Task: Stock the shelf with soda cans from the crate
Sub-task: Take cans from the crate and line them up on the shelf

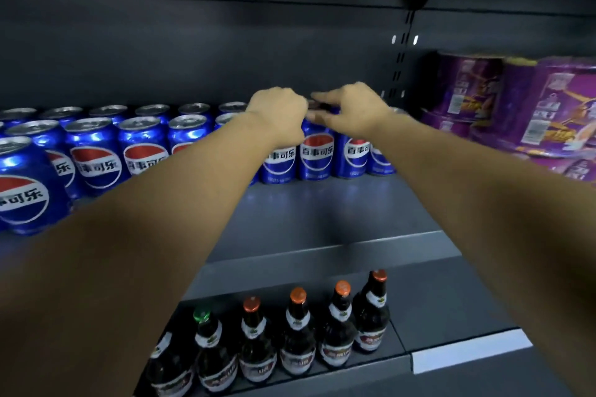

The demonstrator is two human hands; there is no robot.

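While both bare arms are reaching deep over the dark shelf, the left hand is curling closed over the top of a blue soda can in the back row, and the right hand is hovering just beside it with fingers loosely apart. More blue cans are standing to the left, purple packs to the right, and brown bottles below.

Soda cans ranked in rows across the shelf, from nine o'clock to centre. Packaged tubs stacked at two o'clock, just beside the cans. Both hands, left and right, over the cans at twelve o'clock. Bottles lined up on the lower shelf, at six o'clock.
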